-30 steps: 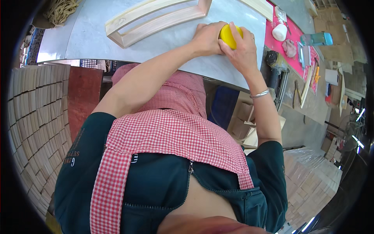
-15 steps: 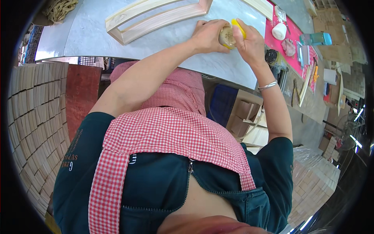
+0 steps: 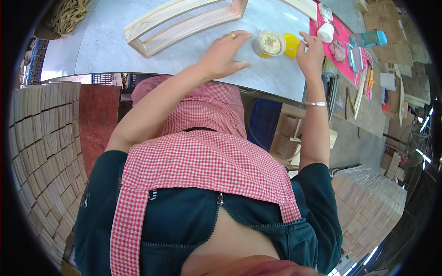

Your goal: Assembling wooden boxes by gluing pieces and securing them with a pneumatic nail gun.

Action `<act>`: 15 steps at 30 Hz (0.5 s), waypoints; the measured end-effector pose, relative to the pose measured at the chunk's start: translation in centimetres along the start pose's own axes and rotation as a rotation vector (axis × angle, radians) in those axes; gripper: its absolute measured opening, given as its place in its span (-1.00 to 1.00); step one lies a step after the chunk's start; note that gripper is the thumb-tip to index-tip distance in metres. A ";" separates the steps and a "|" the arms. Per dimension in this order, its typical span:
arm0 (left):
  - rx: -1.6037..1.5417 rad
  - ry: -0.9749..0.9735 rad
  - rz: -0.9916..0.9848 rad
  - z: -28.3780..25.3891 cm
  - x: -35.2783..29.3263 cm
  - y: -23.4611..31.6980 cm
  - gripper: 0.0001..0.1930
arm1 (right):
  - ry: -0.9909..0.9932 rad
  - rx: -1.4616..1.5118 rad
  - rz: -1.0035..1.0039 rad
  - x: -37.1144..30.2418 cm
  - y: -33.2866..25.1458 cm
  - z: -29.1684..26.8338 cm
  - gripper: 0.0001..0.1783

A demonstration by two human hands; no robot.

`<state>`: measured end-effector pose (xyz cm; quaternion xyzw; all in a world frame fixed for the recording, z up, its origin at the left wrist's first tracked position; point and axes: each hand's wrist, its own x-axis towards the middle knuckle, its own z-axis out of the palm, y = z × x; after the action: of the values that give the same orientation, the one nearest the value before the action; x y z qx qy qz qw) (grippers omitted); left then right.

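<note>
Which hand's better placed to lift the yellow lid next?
Probably the right hand: it's close beside the yellow lid, while the open jar sits between the lid and the left hand.

Two bare hands: one left hand [image 3: 228,56] and one right hand [image 3: 311,53]. Between them, one short, round, clear jar [image 3: 269,44] with beige contents and one flat, round, yellow lid [image 3: 291,45]. One silver metal bangle [image 3: 316,104]; one gold-coloured ring [image 3: 233,36] clearly visible. On the far side of the grey marbled surface [image 3: 106,50], one long, pale wooden frame [image 3: 193,33]. To the right, one rounded white container [image 3: 325,33], one crumpled pink cloth [image 3: 337,51] and one translucent teal bottle [image 3: 369,38]. To the left, one reddish-brown board [image 3: 99,124] and one heap of tangled beige strips [image 3: 69,16]. Two large stacks of pale pieces, one left stack [image 3: 43,138] and one plastic-wrapped right stack [image 3: 368,202]; their pieces are too many to count.
</note>
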<state>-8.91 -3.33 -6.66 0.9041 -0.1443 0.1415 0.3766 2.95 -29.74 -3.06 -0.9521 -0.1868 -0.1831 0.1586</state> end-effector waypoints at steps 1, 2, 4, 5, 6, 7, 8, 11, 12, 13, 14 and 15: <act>-0.012 -0.013 -0.021 -1.1 -1.0 -0.1 -0.13 | -0.055 0.154 -0.056 0.0 -1.7 -1.7 -0.76; -0.024 -0.027 -0.043 -1.9 -1.7 -0.2 -0.14 | -0.110 0.307 -0.111 -0.1 -3.2 -3.1 -0.76; -0.042 -0.044 -0.057 -2.7 -1.7 0.2 -0.14 | -0.160 0.454 -0.161 -1.2 -5.1 -4.2 -0.75; -0.045 -0.041 -0.052 -2.6 -1.3 0.5 -0.14 | -0.179 0.435 -0.185 -1.8 -5.7 -4.4 -0.76; -0.048 -0.032 -0.049 -2.5 -0.6 0.7 -0.14 | -0.199 0.414 -0.214 -2.2 -6.4 -4.5 -0.76; -0.052 -0.024 -0.046 -2.3 0.1 0.9 -0.14 | -0.220 0.393 -0.242 -2.5 -7.0 -4.6 -0.76; -0.055 -0.016 -0.043 -1.9 0.6 1.0 -0.14 | -0.240 0.373 -0.271 -2.6 -7.3 -4.6 -0.76; -0.074 -0.002 -0.035 -0.2 2.0 1.1 -0.14 | -0.223 0.344 -0.252 -3.0 -7.7 -4.2 -0.80; -0.083 0.004 -0.029 0.5 2.5 1.1 -0.14 | -0.212 0.330 -0.241 -3.0 -7.7 -4.0 -0.82; -0.092 0.009 -0.024 1.0 2.9 1.0 -0.13 | -0.202 0.317 -0.230 -3.0 -7.7 -3.9 -0.84; -0.094 0.006 -0.022 1.5 3.3 1.0 -0.13 | -0.202 0.314 -0.227 -3.0 -7.6 -3.8 -0.84; -0.111 0.012 -0.036 1.8 3.7 1.0 -0.15 | -0.218 0.324 -0.217 -2.8 -7.5 -3.7 -0.86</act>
<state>-5.60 -5.89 -5.94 0.8834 -0.1334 0.1317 0.4294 -3.67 -25.41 0.83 -0.9026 -0.3310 -0.0628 0.2680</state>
